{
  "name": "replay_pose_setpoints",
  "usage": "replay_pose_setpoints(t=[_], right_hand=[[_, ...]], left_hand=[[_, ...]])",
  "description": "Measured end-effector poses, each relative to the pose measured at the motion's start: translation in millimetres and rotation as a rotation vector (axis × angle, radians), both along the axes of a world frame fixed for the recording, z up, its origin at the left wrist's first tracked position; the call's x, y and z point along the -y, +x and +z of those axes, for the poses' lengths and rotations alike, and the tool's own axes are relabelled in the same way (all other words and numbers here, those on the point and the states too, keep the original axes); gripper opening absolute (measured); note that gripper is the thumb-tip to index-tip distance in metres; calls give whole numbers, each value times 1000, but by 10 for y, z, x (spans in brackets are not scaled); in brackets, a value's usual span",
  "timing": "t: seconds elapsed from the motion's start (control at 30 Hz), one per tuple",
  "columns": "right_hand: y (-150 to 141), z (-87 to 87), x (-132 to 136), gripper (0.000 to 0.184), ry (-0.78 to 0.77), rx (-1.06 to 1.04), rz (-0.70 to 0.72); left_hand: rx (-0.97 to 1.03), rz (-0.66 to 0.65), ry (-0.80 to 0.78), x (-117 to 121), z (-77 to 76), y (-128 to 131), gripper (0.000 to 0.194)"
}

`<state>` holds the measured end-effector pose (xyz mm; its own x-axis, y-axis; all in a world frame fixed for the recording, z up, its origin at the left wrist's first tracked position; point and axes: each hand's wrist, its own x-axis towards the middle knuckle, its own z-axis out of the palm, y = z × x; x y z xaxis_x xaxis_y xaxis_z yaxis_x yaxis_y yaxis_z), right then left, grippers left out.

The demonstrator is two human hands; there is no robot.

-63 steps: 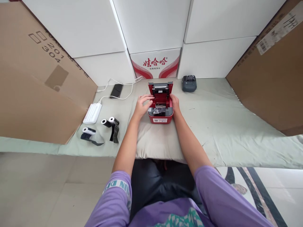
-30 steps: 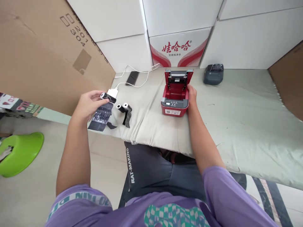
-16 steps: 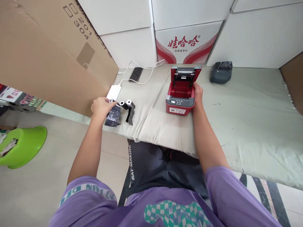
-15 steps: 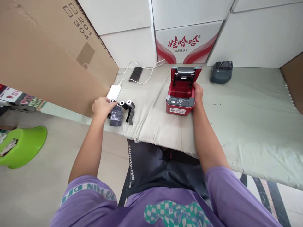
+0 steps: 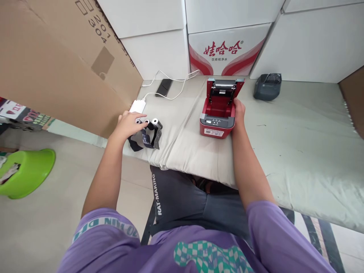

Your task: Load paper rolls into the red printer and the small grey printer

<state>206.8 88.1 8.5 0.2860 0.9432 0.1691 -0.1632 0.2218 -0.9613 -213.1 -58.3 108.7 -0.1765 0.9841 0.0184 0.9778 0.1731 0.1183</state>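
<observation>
A red receipt printer [image 5: 217, 131] stands on the covered surface with its lid raised and its red inner bay bare. My right hand [image 5: 239, 110] grips its right side; some fingers are hidden. Off to the left, my left hand [image 5: 127, 124] reaches over several small paper rolls with dark loose tails, its thumb and forefinger apart. The rightmost roll [image 5: 155, 122] stands just beyond the fingertips, while the thumb is at the middle roll [image 5: 147, 121], and I cannot tell if it touches. A dark strip [image 5: 135, 145] lies below the hand.
Behind the rolls are a white power bank [image 5: 137, 106] with a cable and a black phone [image 5: 164, 87]. A dark grey device [image 5: 267, 87] sits at the back right. White boxes [image 5: 227, 49] line the back, and a large carton [image 5: 71, 68] stands at left.
My left hand has moved slightly right, from the leftmost roll toward the middle one, and its fingers have spread. The dark tails have shifted. My right hand stays on the printer.
</observation>
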Motion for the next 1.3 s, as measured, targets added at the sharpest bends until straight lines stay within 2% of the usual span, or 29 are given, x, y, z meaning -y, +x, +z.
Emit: replay_pose_setpoints(t=[0.07, 0.17, 0.27, 0.33, 0.43, 0.57, 0.7, 0.83, 1.0, 1.17, 1.3], right_hand=[[-4, -12, -13, 59, -2, -17, 7], [-8, -15, -17, 58, -13, -46, 6], [-10, -4, 3, 57, -18, -60, 12], [-10, 10, 27, 57, -20, -60, 16], [-10, 38, 64, 59, -15, -53, 25], [-12, 60, 96, 58, -16, -51, 31], [-15, 50, 91, 55, -24, -86, 35], [-10, 51, 72, 49, -32, -96, 26], [-4, 61, 59, 44, -50, -80, 33], [3, 19, 37, 48, -34, -73, 27], [6, -28, 5, 52, -32, -77, 25]], left_hand=[[-37, -58, -77, -12, -1, 26, 51], [-50, -36, -72, -3, 42, 91, 46], [89, -20, 111, 59, 170, 188, 43], [248, -59, 279, 99, 282, 300, 43], [509, -190, 435, 86, 432, 589, 45], [722, -404, 430, -131, 506, 1191, 56], [740, -589, 273, -503, 443, 1830, 39], [658, -704, 165, -843, 352, 2256, 32], [496, -796, 42, -1131, 220, 2470, 31], [316, -837, -29, -1374, 8, 2575, 30], [197, -873, -123, -1409, -38, 2643, 22]])
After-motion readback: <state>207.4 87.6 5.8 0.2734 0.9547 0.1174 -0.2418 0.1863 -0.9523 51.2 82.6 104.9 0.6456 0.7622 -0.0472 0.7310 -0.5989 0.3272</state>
